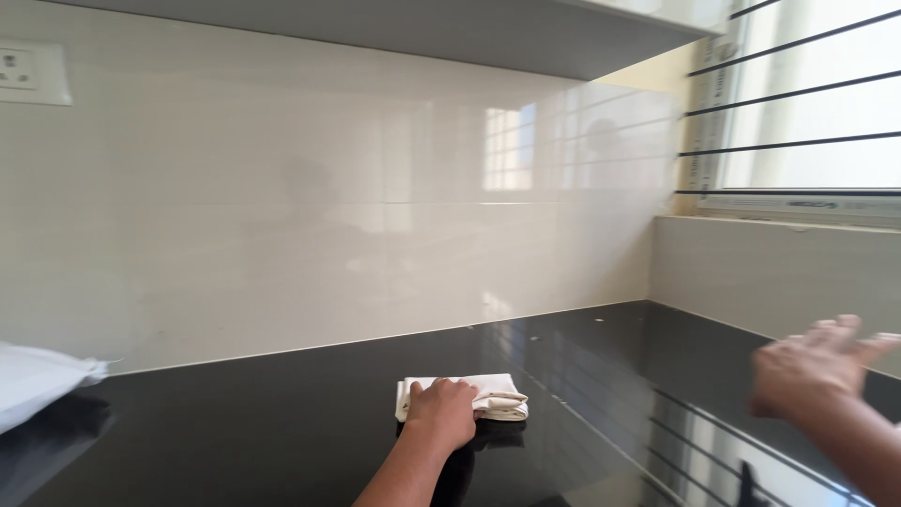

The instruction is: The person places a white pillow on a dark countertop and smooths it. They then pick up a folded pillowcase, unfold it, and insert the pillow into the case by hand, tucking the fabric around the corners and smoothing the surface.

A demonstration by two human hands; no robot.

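Cloth [488, 395], folded and cream-white, lay flat on the glossy black countertop [282, 422] at about six o'clock in my view, a little below the middle. My left hand [441, 411] pressed down on the near, left part of it, fingers curled over the fabric and gripping it against the stone, with my forearm running back toward five o'clock and out of the bottom edge. The right half of the cloth stuck out past my knuckles toward three o'clock, its folded layers bunched there. My right hand [817, 371] was well apart from it, out at four o'clock near the right edge, lifted off the counter with the fingers spread and loose, holding nothing; it was blurred, so I could not tell more than that. Behind the cloth, toward twelve o'clock, the pale tiled backsplash [328, 216] rose from the counter's back edge, shiny enough to mirror a window. At one to two o'clock stood the real window [817, 103] with dark horizontal bars across it, above a light sill. At nine o'clock a white bag-like bundle [38, 380] rested at the counter's left edge, and at ten o'clock, high up, a white wall socket [33, 73] sat on the tiles.
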